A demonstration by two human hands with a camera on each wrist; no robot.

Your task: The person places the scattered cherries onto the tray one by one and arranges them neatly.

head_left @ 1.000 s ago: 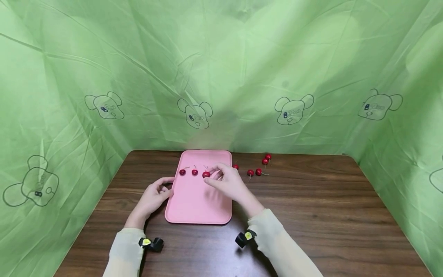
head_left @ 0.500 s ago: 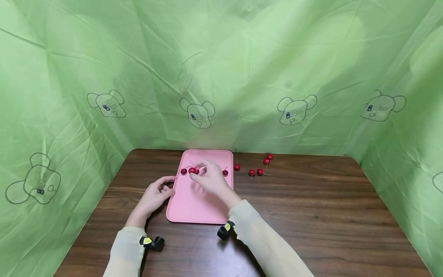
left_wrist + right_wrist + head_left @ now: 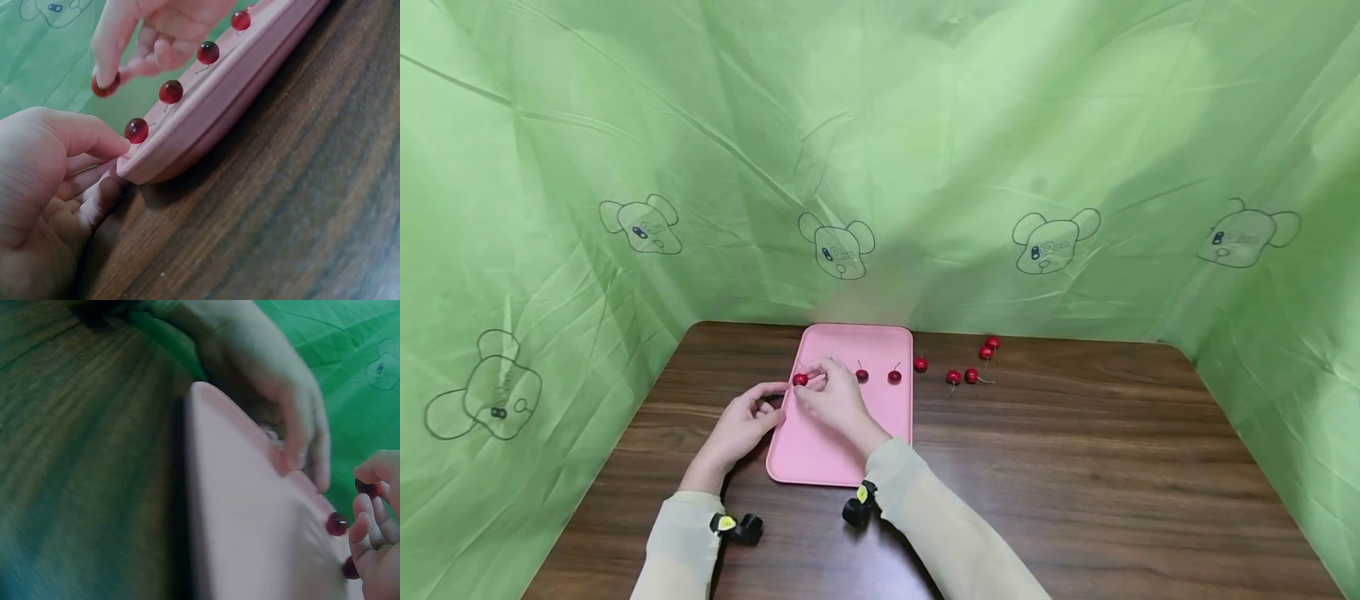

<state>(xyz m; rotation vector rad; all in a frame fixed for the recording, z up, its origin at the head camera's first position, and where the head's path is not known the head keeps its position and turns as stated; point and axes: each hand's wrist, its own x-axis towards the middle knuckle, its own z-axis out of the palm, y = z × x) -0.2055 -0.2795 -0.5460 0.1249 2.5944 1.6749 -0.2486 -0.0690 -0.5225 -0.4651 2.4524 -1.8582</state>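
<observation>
A pink tray lies on the table, its left rim gripped by my left hand. My right hand pinches a red cherry between thumb and fingers, above the tray's left side. In the left wrist view this held cherry is raised above the row. Dark red cherries with stems stand in a row across the tray, such as one cherry and another cherry to the right of my right hand. The left end of the row is hidden behind that hand in the head view.
Right of the tray, a cherry sits by the rim, and several more lie farther right, including a cherry and a cherry. The brown wooden table is bordered by a green curtain at the back and sides.
My right hand has moved left across the tray with the pinched cherry, uncovering cherries on the tray's right part. My left hand keeps its place at the left rim.
</observation>
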